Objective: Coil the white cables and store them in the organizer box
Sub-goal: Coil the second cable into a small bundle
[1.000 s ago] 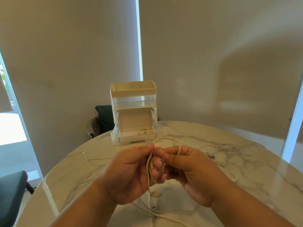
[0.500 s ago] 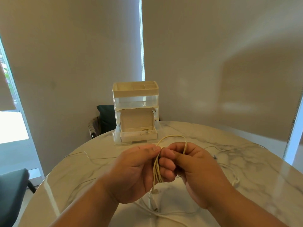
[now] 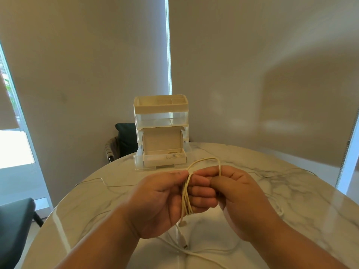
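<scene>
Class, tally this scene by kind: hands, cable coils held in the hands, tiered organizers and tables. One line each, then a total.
Hands: 2, the left hand and the right hand
Held cable coil: 1
Tiered organizer: 1
Table: 1
Total: 5
Loose cables on the table overlap too much to count.

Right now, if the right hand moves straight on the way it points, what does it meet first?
Most likely the white cable coil held between both hands, then the left hand just beyond it. The right hand points leftward; depth is unclear.
</scene>
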`<action>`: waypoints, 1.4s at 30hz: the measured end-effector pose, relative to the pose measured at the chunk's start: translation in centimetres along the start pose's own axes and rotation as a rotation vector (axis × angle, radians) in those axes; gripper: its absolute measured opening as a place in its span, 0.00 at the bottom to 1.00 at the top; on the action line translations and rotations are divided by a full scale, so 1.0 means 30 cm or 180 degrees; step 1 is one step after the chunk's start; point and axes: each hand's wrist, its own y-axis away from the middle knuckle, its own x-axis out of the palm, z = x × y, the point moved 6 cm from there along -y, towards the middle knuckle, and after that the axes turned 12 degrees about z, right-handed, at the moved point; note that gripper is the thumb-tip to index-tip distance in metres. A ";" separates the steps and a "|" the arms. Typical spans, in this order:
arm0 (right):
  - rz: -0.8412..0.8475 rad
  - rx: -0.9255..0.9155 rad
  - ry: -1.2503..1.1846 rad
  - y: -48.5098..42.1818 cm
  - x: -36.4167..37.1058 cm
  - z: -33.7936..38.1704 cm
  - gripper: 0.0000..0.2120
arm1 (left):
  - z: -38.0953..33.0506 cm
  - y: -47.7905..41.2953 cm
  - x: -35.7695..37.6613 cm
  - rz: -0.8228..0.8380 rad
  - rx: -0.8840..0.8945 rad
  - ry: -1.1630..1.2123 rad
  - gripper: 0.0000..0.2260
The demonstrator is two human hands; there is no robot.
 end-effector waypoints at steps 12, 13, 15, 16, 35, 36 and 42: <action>-0.0294 -0.0233 0.1511 0.036 0.055 0.050 0.08 | 0.012 -0.007 -0.022 -0.0177 0.0060 -0.0404 0.18; -0.0232 -0.0234 0.1571 0.035 0.059 0.055 0.10 | 0.012 -0.008 -0.015 -0.0157 0.0092 -0.0360 0.19; -0.0115 -0.0244 0.1557 0.035 0.064 0.062 0.12 | 0.014 -0.010 -0.007 -0.0149 0.0115 -0.0305 0.20; -0.0087 -0.0249 0.1611 0.035 0.064 0.064 0.13 | 0.017 -0.011 -0.007 -0.0155 0.0101 -0.0310 0.20; 0.0275 0.0370 0.1515 0.015 0.032 -0.022 0.23 | -0.066 0.004 -0.047 -0.0455 0.0933 0.1227 0.12; 0.0424 0.0467 0.1512 0.015 0.040 -0.028 0.22 | -0.064 0.004 -0.048 -0.0434 0.0951 0.1240 0.11; 0.0492 0.0277 0.2549 0.010 0.059 -0.008 0.09 | -0.070 0.005 -0.039 -0.0375 0.1054 0.1306 0.11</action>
